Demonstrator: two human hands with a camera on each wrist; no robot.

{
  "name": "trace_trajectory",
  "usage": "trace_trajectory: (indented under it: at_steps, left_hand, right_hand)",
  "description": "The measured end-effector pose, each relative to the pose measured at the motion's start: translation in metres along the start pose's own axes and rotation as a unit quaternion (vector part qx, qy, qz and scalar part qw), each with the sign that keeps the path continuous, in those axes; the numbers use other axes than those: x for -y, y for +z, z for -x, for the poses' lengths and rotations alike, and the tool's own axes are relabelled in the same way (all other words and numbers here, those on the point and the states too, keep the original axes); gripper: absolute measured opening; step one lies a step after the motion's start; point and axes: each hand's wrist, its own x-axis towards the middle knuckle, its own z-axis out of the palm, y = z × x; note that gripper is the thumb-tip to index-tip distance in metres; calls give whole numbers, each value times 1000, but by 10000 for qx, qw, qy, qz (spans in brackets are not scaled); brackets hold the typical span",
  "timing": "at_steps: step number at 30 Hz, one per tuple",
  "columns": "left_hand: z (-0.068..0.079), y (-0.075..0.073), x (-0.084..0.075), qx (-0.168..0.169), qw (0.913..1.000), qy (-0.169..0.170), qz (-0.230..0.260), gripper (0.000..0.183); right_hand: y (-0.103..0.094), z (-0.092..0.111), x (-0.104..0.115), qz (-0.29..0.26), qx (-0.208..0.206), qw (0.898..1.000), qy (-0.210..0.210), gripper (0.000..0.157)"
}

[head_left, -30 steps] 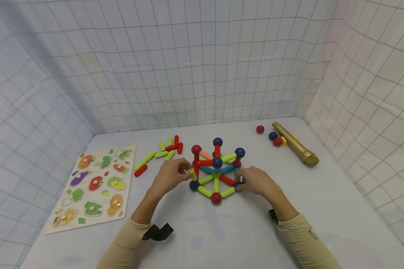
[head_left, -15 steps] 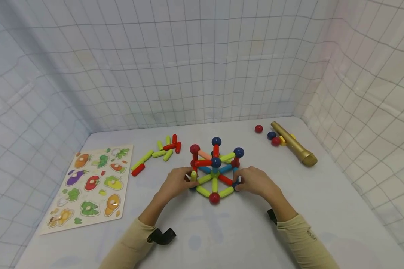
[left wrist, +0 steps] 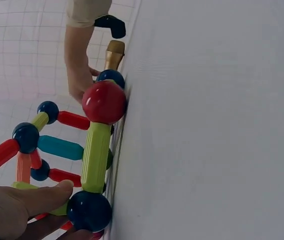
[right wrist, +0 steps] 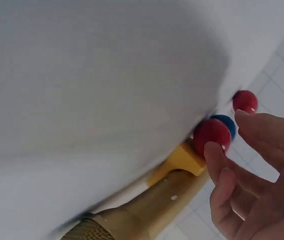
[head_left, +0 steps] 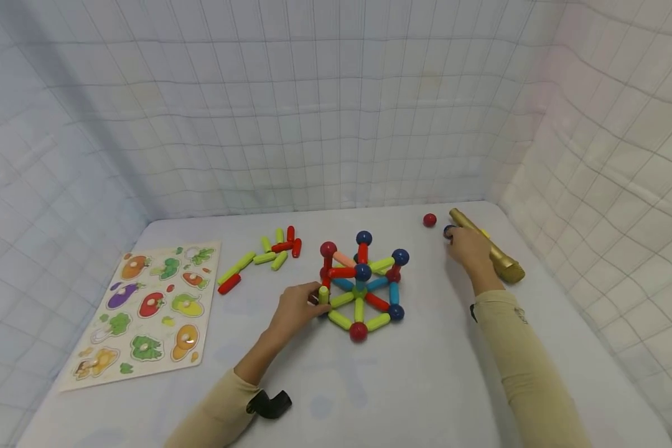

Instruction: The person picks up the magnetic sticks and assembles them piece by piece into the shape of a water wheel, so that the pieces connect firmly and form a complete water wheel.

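right hand (head_left: 470,252) near balls (right wrist: 209,132), back edge (head_left: 381,209)

White table (head_left: 425,386); ball-and-rod frame (head_left: 359,291), puzzle board (head_left: 167,336), microphone (head_left: 505,265)

The left forearm (head_left: 241,386) is slanting forward and inward, and the left hand (head_left: 294,311) is pinching, its thumb (left wrist: 46,199) lying opposite the curled fingers. The right forearm (head_left: 518,354) is stretching farther forward, angling leftward, with the back of the right hand (head_left: 470,250) facing the head camera. That hand's digits are standing apart, lower ones bending; whether any fingertip is touching something is hard to say.
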Motion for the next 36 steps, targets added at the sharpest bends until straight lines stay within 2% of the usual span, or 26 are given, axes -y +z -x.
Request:
trace_trajectory:
  at_steps: [4, 7, 11, 14, 15, 17, 19, 22, 24, 25, 28, 32, 36]
  left_hand:
    - [1, 10, 0, -85, 9997, 171, 183, 29]
    - [0, 10, -2, -81, 9993, 77, 348, 39]
    - [-5, 2, -4, 94, 9992, -75, 386, 39]
    - [-7, -4, -2, 222, 9992, -110, 313, 35]
    - [-8, -5, -1, 238, 9992, -100, 305, 34]
    - [-7, -5, 1, 242, 9991, -77, 328, 33]
    - [-6, -5, 3, 224, 9991, -34, 366, 32]
    - [-5, -3, 7, 151, 9989, 52, 451, 30]
    - [-4, -1, 9, 91, 9985, 131, 525, 28]
    - [-4, -1, 9, 68, 9983, 171, 551, 28]
    - [-3, 0, 10, 63, 9980, 211, 587, 28]
    - [-2, -1, 9, 124, 9983, 181, 548, 29]
    - [-1, -4, 7, 130, 9979, 215, 591, 33]
  right_hand:
    - [20, -3, -13, 195, 103, 9989, 403, 32]
    - [22, 3, -13, 28, -163, 9985, 526, 30]
    - [6, 11, 1, -440, -730, 9953, 451, 30]
    - [-15, 22, 30, -811, -1396, 9866, 216, 31]
    - [-23, 28, 44, -907, -1655, 9820, 38, 32]
    - [-36, 42, 76, -1076, -2149, 9688, -601, 33]
    - [-46, 58, 109, -1259, -2460, 9479, -1586, 33]
    - [-51, 79, 153, -1421, -2343, 9073, -3190, 31]
    - [-50, 89, 175, -1352, -2073, 8854, -3936, 30]
    - [-49, 92, 183, -1241, -1966, 8789, -4166, 29]
    - [-43, 98, 198, -880, -1761, 8745, -4432, 26]
    - [-34, 97, 202, -601, -1572, 8803, -4436, 26]
    - [-27, 96, 202, -625, -1311, 8859, -4406, 28]
